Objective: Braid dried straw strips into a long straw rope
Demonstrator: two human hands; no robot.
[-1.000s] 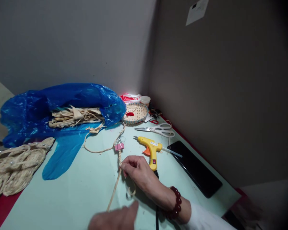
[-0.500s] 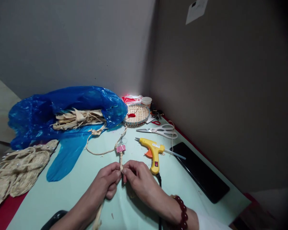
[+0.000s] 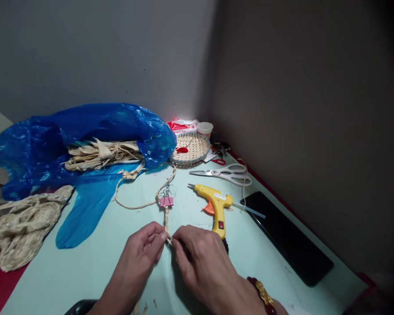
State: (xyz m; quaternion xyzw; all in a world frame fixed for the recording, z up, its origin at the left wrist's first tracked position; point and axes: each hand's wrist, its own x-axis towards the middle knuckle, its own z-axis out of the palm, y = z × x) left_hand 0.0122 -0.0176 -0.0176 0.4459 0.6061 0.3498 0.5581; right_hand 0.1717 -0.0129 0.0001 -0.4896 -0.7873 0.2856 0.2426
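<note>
A pale straw braid (image 3: 166, 217) runs down from a pink binder clip (image 3: 167, 201) on the light green tabletop. My left hand (image 3: 143, 247) pinches the braid's lower end between thumb and forefinger. From the other side my right hand (image 3: 200, 253), with a beaded bracelet on its wrist, grips strands of the same end; its fingertips are partly hidden. Beyond the clip, a thin straw cord (image 3: 131, 207) loops across the table. To the right of the braid lies a yellow glue gun (image 3: 218, 205) with an orange trigger.
A blue plastic bag (image 3: 85, 122) with a straw bundle (image 3: 103, 154) lies at the back left. Woven straw pieces (image 3: 26, 232) are at the left. Scissors (image 3: 223, 173), a round woven tray (image 3: 192, 151), a paper cup (image 3: 205, 128) and a black phone-like slab (image 3: 289, 240) are on the right.
My right hand has turned over, its back now more toward me, and has shifted slightly right. My left hand's fingers have loosened a little. The view has shifted slightly.
</note>
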